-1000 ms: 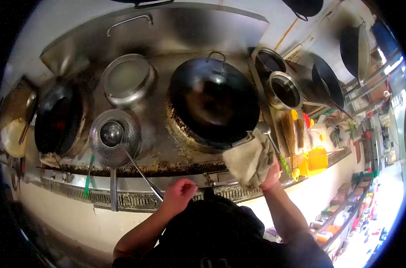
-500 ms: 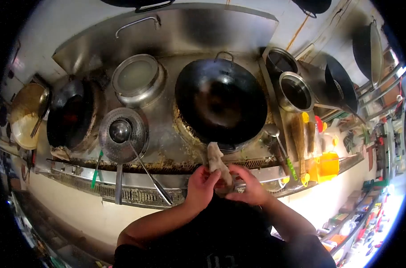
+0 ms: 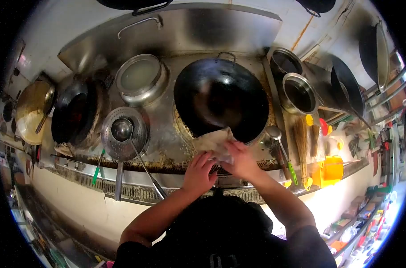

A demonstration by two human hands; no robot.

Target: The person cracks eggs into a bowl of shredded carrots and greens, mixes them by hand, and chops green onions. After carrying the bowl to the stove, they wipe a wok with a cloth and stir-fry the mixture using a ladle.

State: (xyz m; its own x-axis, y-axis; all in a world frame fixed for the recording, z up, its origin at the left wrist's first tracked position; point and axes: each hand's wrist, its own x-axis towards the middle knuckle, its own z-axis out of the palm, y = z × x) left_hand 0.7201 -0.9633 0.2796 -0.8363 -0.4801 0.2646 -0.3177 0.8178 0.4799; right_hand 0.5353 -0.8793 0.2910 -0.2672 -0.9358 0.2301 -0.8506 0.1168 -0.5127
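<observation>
A pale, crumpled cloth lies over the near rim of the big black wok. My right hand is closed on the cloth's right side, at the wok's near handle area, which the cloth hides. My left hand is just below the cloth's left part, its fingers stretched out and their tips right at the cloth's lower edge. The wok sits on the burner with a shiny, dark inside and a loop handle at its far rim.
Left of the wok are a perforated strainer with a ladle in it, a metal pot and another dark wok. To the right are a steel pot, a green-handled ladle, a bamboo brush and a yellow container.
Both hands have moved up towards the wok. The cloth, bunched between them before, is now spread wider over the near rim, and my left hand's fingers have straightened.
</observation>
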